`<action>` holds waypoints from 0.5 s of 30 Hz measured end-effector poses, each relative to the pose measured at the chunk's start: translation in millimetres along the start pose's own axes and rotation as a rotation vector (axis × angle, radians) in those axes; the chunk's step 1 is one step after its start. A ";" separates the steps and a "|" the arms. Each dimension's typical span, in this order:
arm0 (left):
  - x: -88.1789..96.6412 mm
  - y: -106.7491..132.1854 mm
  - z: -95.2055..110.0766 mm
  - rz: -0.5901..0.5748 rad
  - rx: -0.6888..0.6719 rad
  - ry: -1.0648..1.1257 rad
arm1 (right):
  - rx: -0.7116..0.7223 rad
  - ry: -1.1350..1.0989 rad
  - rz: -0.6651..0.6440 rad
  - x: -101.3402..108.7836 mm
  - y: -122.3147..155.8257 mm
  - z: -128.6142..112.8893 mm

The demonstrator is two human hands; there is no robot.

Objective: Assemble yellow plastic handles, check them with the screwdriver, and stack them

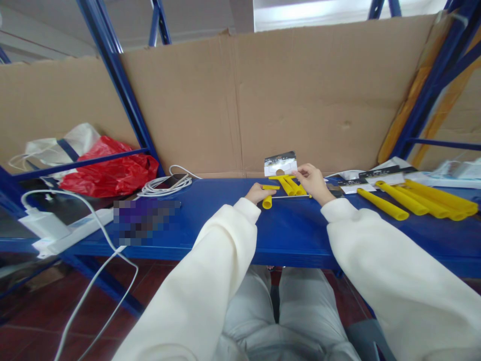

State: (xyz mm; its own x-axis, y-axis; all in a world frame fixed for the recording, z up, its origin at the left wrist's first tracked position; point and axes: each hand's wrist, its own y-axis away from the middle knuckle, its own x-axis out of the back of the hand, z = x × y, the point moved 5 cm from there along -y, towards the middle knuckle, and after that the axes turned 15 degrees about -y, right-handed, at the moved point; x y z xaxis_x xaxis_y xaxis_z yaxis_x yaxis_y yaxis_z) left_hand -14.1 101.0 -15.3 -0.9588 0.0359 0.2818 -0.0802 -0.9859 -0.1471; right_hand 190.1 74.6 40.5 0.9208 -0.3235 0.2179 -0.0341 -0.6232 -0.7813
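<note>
head view: left hand (256, 193), grip closed on hollow yellow tube (267, 203); right hand (311, 181), pinched on flat card (280, 164)

Blue table (293, 230), seated person's view. Over the table's middle, the left hand (255, 193) grips a yellow T-shaped piece (267, 202); the right hand (311, 181) pinches a printed card (280, 164); further yellow pieces (288, 186) lie between the hands. On the table's right part, yellow tubes (391, 204); toward its left end, a coiled white cable (163, 187) and red bag (108, 168); behind it, upright cardboard (300, 95).
</note>
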 end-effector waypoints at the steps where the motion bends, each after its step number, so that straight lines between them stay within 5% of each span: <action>1: 0.3 0.9 -0.5 -0.005 0.033 -0.046 | 0.003 -0.002 -0.002 -0.3 0.1 -0.2; 7: 5.8 1.2 -3.9 0.124 0.122 -0.217 | 0.005 0.002 -0.017 -2.5 1.0 -0.5; 15: 10.9 -5.5 -6.9 0.236 0.137 -0.140 | -0.007 -0.021 -0.006 -2.2 1.2 -0.9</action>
State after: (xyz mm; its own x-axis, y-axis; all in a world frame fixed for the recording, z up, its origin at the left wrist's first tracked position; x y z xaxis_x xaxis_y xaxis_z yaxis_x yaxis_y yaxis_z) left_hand -26.0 108.0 -17.9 -0.8988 -0.2103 0.3847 0.1870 -0.9775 -0.0973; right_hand 187.7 73.8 39.6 0.9289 -0.3047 0.2104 -0.0308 -0.6299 -0.7760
